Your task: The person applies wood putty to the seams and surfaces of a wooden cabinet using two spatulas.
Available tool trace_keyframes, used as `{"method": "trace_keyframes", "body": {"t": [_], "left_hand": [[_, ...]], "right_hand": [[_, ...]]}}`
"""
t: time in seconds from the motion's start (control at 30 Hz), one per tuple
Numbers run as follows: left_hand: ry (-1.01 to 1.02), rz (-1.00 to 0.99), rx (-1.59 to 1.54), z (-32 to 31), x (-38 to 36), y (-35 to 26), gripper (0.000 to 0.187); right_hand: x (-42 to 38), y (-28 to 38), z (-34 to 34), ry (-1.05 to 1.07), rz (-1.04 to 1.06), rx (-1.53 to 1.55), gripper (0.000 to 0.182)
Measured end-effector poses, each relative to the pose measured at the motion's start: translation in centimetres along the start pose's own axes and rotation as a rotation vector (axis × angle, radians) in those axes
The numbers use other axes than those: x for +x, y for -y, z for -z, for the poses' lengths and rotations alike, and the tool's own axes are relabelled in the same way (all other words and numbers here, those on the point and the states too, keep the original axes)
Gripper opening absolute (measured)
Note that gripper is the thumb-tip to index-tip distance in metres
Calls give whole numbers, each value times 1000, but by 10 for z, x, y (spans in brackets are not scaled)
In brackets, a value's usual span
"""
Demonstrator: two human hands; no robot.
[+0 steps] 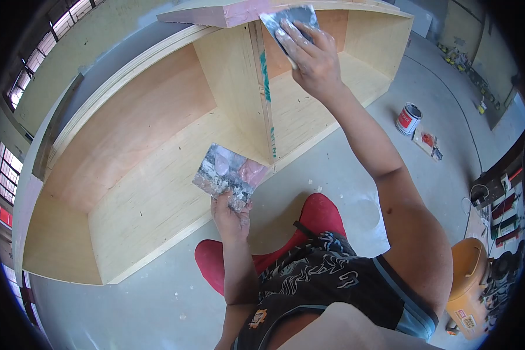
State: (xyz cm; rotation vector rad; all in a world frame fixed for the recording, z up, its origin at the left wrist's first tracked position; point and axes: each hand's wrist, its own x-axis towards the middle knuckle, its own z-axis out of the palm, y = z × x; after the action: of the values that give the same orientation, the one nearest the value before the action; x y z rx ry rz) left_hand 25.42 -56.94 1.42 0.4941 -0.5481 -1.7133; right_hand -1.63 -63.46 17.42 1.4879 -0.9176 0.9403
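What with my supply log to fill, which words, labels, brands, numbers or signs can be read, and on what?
Nothing reads with certainty.
Red-and-white can: label too small.
Orange container: label too small.
Black clothing: lettering too blurred.
Cabinet divider edge: green marks too unclear.

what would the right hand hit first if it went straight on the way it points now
Past the flat grey rectangular spreader it grips, the right hand would probably meet the pink-coated top edge of the pale plywood cabinet, though depth there is unclear.
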Motion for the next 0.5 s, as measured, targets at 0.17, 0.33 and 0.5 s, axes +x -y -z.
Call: {"method": "trace_keyframes", "body": {"t": [0.17, 0.33, 0.5], "left_hand": [[7, 15, -17, 6, 3, 3, 32], [-11, 51, -1, 0, 1, 7, 31], [-1, 34, 1, 2, 3, 8, 31]], "right_hand": [[0, -5, 22, 19, -63, 64, 48], [14, -20, 5, -119, -28, 39, 49], [0, -5, -18, -77, 12, -6, 50]]}}
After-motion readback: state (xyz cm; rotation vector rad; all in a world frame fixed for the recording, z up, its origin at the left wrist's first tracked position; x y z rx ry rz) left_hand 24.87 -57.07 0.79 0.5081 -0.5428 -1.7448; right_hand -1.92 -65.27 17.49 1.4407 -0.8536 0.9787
